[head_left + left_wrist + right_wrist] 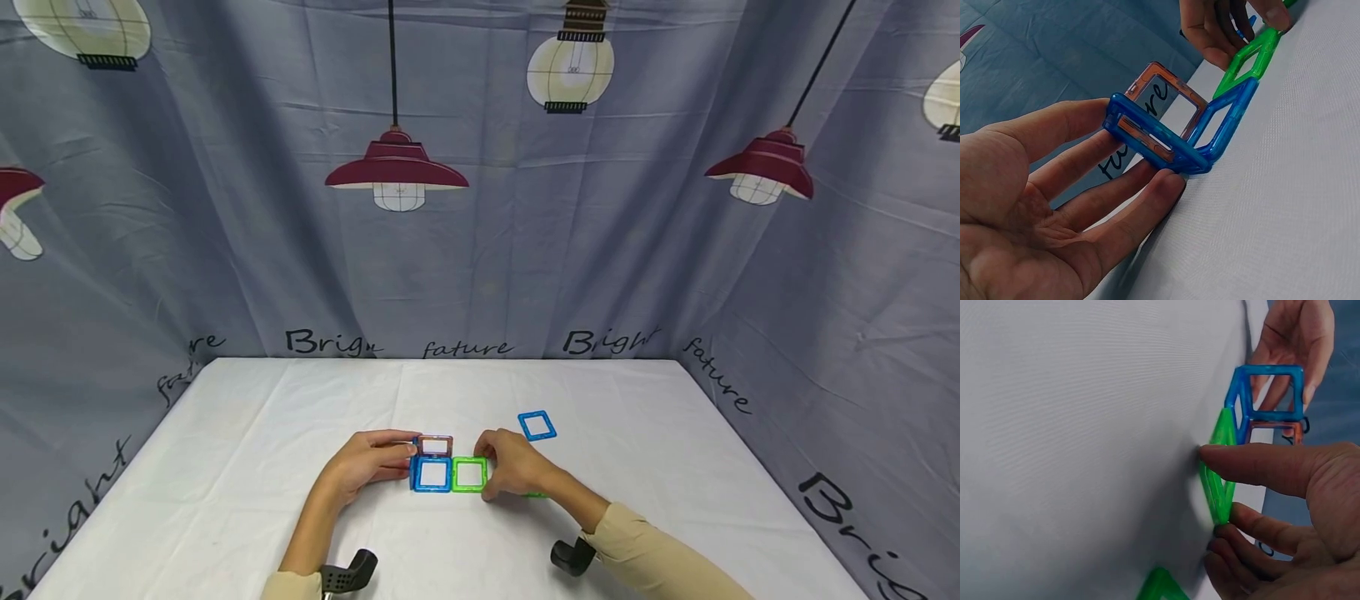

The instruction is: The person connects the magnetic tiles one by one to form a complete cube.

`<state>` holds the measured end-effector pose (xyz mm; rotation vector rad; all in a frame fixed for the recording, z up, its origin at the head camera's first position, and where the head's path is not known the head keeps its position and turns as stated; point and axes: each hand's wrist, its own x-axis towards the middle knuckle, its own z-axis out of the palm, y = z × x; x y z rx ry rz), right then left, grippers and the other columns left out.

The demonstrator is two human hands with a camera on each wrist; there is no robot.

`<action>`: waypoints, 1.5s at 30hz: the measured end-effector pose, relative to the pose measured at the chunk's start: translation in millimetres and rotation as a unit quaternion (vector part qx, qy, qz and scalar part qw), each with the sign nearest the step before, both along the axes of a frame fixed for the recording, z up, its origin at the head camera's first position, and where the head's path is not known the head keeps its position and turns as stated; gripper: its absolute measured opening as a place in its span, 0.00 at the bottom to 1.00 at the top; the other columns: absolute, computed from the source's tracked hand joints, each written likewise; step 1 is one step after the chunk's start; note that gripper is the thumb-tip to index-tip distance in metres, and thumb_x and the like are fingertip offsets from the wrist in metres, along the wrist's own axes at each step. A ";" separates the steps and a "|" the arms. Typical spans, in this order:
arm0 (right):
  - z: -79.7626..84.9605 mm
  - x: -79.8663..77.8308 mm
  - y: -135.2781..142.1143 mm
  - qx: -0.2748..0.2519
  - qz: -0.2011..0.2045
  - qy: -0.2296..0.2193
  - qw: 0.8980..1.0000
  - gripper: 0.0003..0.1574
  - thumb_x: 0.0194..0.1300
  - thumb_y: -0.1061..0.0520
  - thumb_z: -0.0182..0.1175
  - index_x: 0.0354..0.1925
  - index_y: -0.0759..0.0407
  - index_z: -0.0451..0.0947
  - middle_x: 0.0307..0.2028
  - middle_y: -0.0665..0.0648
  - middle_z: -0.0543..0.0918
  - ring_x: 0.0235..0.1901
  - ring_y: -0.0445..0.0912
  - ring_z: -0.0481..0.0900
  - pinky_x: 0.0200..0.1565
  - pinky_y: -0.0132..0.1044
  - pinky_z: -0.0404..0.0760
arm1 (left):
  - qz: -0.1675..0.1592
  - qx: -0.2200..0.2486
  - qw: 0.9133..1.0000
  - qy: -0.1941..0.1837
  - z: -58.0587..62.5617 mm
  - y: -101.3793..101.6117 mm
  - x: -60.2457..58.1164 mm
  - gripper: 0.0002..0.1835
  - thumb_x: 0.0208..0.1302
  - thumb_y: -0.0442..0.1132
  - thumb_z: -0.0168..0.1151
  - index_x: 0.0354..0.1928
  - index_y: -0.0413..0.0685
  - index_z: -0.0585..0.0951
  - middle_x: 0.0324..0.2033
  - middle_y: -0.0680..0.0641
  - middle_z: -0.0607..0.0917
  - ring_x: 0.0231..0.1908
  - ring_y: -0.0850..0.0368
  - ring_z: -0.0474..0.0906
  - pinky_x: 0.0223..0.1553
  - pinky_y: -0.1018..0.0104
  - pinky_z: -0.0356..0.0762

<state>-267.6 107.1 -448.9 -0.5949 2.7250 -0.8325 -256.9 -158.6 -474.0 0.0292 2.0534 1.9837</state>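
Note:
A blue square magnetic tile (432, 489) lies flat on the white cloth. On its left edge stands a second blue tile (1154, 134), and an orange tile (435, 438) stands along the back edge. My left hand (369, 458) touches the standing blue tile from the left with extended fingers. To the right, a green square tile (469, 489) lies with its edge against the flat blue one. My right hand (513, 467) pinches this green tile between thumb and fingers. Another green tile (1161, 586) lies nearby, mostly hidden by the right wrist in the head view.
A loose blue tile (538, 437) lies behind the right hand on the white-covered table (300, 408). A grey curtain (480, 275) printed with lamps and writing hangs along the table's back and sides. Both wrists wear dark camera mounts (349, 572).

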 end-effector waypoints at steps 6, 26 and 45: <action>5.7 -0.8 0.5 0.001 -0.007 -0.021 1.000 0.33 0.41 0.64 0.82 0.47 0.60 0.79 0.40 0.55 0.82 0.40 0.48 0.76 0.49 0.46 0.81 | -0.007 0.004 1.000 0.002 -1.7 0.0 0.1 0.26 0.65 0.41 0.70 0.61 0.33 0.80 0.49 0.37 0.87 0.41 0.53 0.87 0.46 0.60 0.87; 27.6 0.4 -10.4 -0.056 0.010 -0.028 0.998 0.35 0.45 0.64 0.78 0.54 0.63 0.78 0.46 0.56 0.83 0.48 0.54 0.80 0.50 0.47 0.80 | -0.012 0.006 1.000 0.006 1.3 -2.5 -0.3 0.25 0.65 0.41 0.69 0.61 0.34 0.80 0.49 0.37 0.87 0.41 0.53 0.87 0.47 0.59 0.87; 25.0 -1.3 -24.8 -0.073 -0.005 -0.043 0.996 0.33 0.48 0.59 0.79 0.53 0.60 0.80 0.46 0.56 0.84 0.48 0.53 0.80 0.48 0.46 0.81 | -0.013 0.000 1.000 0.000 2.2 -0.8 1.3 0.27 0.67 0.40 0.69 0.62 0.31 0.78 0.51 0.34 0.86 0.42 0.53 0.87 0.46 0.58 0.87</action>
